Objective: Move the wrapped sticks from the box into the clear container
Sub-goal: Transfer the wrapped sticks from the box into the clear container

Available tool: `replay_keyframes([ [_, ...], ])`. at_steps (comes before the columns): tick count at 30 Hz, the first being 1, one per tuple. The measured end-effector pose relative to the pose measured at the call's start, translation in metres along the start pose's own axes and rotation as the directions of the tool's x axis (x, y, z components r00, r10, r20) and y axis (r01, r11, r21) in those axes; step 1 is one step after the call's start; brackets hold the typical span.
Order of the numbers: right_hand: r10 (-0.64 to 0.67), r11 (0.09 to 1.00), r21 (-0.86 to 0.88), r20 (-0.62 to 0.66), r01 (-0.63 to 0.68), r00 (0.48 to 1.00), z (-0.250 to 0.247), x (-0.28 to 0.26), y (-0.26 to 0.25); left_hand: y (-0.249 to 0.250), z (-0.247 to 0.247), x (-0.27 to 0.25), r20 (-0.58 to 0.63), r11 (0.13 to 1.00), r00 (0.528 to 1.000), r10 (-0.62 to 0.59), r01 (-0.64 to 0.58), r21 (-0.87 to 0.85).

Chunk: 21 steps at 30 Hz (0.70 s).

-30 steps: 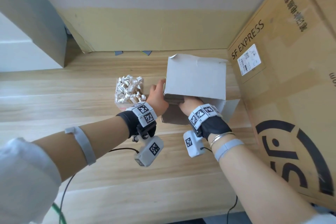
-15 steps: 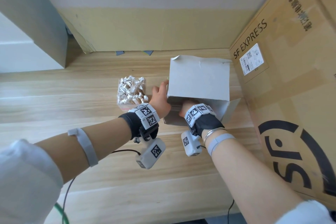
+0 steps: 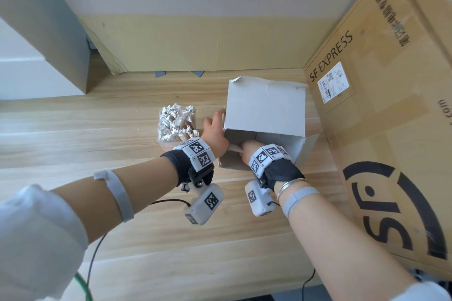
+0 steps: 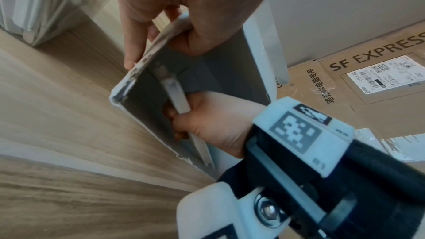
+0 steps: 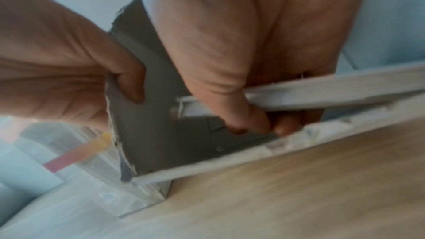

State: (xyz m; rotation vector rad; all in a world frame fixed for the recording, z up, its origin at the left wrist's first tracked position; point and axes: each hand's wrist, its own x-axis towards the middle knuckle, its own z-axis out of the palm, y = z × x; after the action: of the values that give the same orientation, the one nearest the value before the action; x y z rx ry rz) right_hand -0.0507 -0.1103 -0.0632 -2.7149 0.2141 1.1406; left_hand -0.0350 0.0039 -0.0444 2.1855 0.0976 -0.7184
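A wooden desk [image 3: 122, 142] carries everything, with a big brown shipping carton [image 3: 391, 129] standing to the right of the grey box [image 3: 265, 107]. The grey box lies tipped on its side, its open mouth toward the person. Just left of the box stands the clear container [image 3: 176, 124], packed with wrapped sticks. The left hand [image 3: 215, 133] grips the box's left wall, thumb inside and fingers outside. The right hand [image 4: 207, 121], inside the box's mouth, has its fingers curled around one wrapped stick [image 4: 176, 94].
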Motion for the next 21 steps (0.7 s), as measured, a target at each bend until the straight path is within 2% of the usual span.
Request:
replay_keyframes([
  [3,-0.018,1.0,0.002,0.016,0.018,1.0,-0.008,-0.002,-0.005,0.002,0.001,-0.001,-0.039,1.0,0.999,0.021,-0.022,-0.011],
  [8,-0.071,0.982,0.172,-0.049,0.078,0.996,-0.022,-0.012,-0.005,0.003,0.0,-0.001,-0.104,0.998,0.994,0.018,-0.025,-0.065],
  [13,-0.077,0.914,0.387,-0.127,0.121,0.989,-0.025,-0.018,-0.001,0.001,0.0,0.0,-0.043,1.0,0.999,0.002,-0.001,0.029],
  [17,-0.122,0.835,0.501,-0.236,0.228,0.964,-0.024,-0.023,-0.002,-0.001,-0.003,0.002,0.016,0.988,1.0,-0.023,0.02,0.154],
  [21,-0.11,0.752,0.584,-0.344,0.304,0.932,-0.026,-0.024,-0.009,0.0,-0.014,0.002,0.048,0.977,0.998,-0.029,0.018,0.212],
])
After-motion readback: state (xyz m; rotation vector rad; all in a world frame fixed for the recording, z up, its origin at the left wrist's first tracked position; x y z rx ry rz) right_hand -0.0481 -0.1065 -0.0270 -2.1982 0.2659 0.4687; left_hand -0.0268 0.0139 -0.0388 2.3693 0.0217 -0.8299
